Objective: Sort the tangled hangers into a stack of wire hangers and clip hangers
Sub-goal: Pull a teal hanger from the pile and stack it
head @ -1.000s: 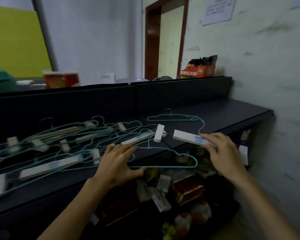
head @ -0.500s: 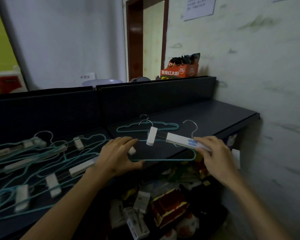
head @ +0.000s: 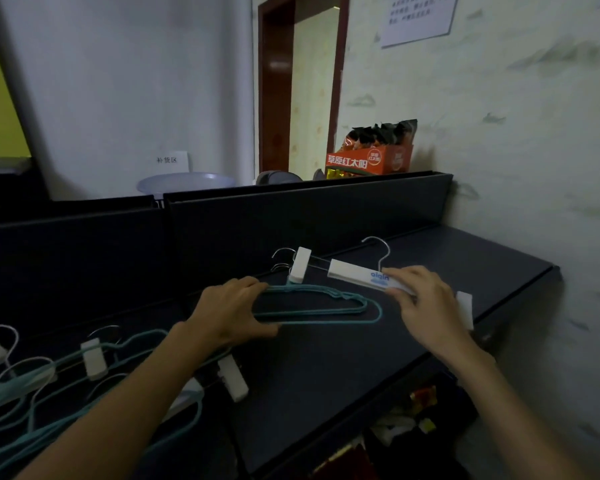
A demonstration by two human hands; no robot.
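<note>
I get a dim, bluish picture. The brightest patch is the doorway (head: 312, 88) and the pale walls up top; the dark shelf (head: 430, 271) swallows detail. Soft shadows lie under my hands. Straight lines bow at the edges, and fine detail is smeared throughout.

wire hanger (head: 326, 306) moved onto stack, clip hanger (head: 357, 273) carried right

My left hand (head: 230, 311) grips a flat stack of teal wire hangers (head: 321, 306) on the dark shelf (head: 465, 265), my right hand (head: 426, 301) holds a white clip hanger (head: 352, 271) just behind it, and a tangled pile of both kinds (head: 66, 382) lies at left.
</note>
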